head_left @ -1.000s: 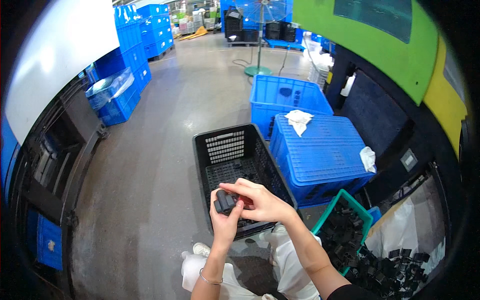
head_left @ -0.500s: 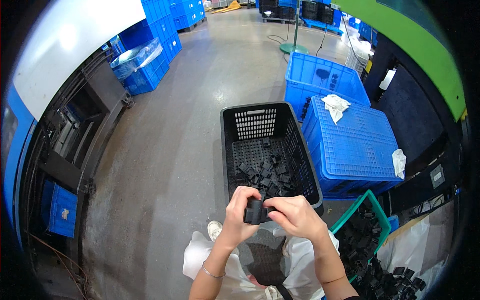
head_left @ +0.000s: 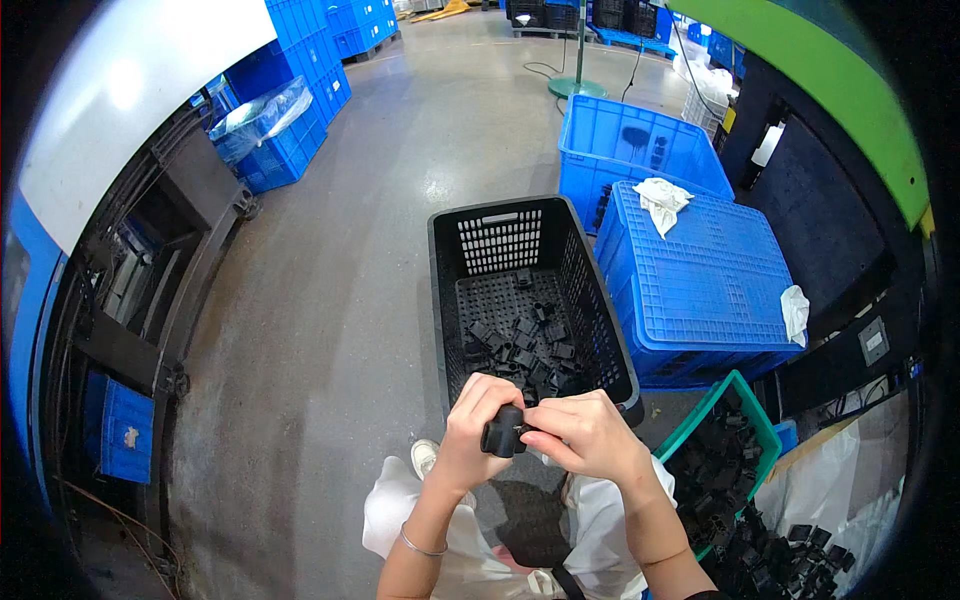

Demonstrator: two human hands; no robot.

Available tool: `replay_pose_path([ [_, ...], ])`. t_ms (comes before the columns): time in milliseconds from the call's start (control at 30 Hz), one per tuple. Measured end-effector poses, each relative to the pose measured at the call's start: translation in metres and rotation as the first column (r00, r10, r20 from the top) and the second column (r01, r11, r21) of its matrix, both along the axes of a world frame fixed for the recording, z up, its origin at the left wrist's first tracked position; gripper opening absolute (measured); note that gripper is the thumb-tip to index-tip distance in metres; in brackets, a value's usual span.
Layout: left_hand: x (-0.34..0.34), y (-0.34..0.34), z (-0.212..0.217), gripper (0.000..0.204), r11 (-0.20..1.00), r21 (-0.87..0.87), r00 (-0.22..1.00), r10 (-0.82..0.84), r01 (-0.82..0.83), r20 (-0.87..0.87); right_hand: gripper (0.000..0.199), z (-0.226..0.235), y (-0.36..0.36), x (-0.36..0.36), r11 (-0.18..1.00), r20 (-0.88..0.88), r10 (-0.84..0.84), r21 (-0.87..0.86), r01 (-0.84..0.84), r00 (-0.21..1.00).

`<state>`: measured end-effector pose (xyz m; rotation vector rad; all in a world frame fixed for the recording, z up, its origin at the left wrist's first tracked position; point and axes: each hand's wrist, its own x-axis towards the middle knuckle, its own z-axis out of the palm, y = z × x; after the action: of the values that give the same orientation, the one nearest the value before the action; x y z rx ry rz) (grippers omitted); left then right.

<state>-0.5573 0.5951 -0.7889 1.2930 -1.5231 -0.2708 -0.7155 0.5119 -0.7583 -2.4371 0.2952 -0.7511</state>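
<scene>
My left hand (head_left: 470, 430) grips a small black plastic part (head_left: 503, 432) held over my lap, just at the near rim of a black mesh crate (head_left: 520, 218). My right hand (head_left: 585, 435) pinches the same part from the right side, fingers curled on it. Several similar black parts (head_left: 525, 350) lie loose on the crate's floor. A black mesh piece rests on my knees below the hands.
A turned-over blue crate (head_left: 700, 280) with white rags stands right of the black crate, an open blue crate (head_left: 640, 140) behind it. A green bin (head_left: 745, 400) of black parts sits at lower right. Blue crate stacks (head_left: 290, 110) and dark machinery (head_left: 150, 280) line the left.
The view has tilted further down, so the crates sit higher in the picture. Both hands have stayed on the black part, shifting their fingers around it close to my lap.
</scene>
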Motion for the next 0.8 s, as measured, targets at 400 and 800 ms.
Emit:
replay_pose_path([
  [400,0.0044,0.0048,0.0029,0.031,0.998,-0.068,1.000,0.008,-0.006,0.027,0.018,-0.0062,0.0095,0.0089,0.997,0.081,-0.017,0.083,0.010,0.997],
  [800,0.0030,0.0033,-0.0008,0.031,1.000,-0.009,1.000,-0.029,0.029,0.010,0.014,-0.0075,0.0027,0.0038,0.996,0.075,0.047,0.076,-0.052,0.996],
])
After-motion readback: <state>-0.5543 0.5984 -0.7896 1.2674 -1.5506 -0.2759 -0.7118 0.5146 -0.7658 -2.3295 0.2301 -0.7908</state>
